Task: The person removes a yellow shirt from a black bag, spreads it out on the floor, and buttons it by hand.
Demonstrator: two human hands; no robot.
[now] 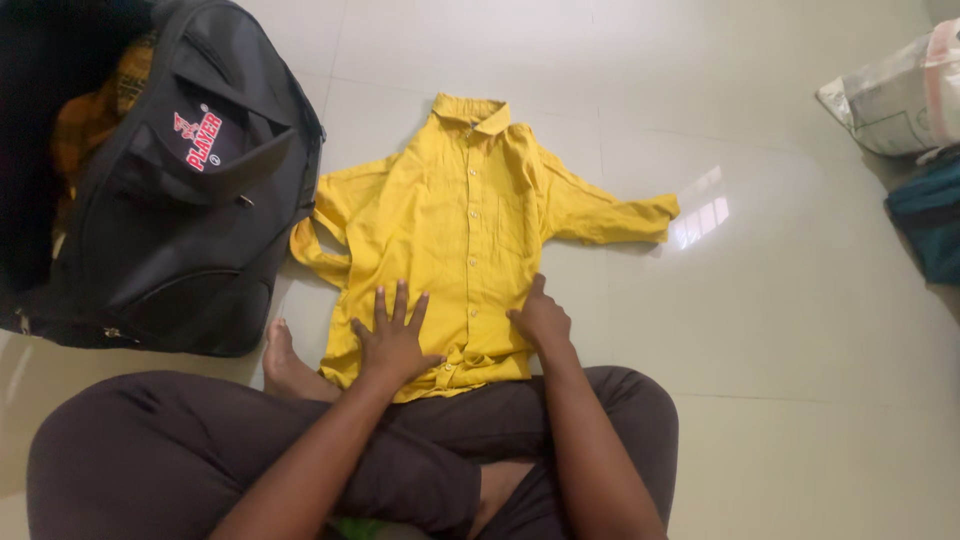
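Observation:
A yellow button-up shirt (pixel 460 220) lies spread flat on the pale tiled floor, front side up, collar away from me, both sleeves out to the sides. My left hand (pixel 393 335) rests flat on the shirt's lower left part, fingers spread. My right hand (pixel 540 318) presses on the shirt's lower right edge, fingers partly curled against the cloth. Neither hand lifts anything. My crossed legs in dark trousers (pixel 200 440) lie just below the shirt's hem.
A large black duffel bag (pixel 190 210) stands open at the left, with orange-patterned cloth (pixel 95 110) inside, touching the shirt's left sleeve. A white sack (pixel 895 95) and a teal bag (pixel 930 215) sit at the right edge. My bare foot (pixel 285 365) rests beside the black bag.

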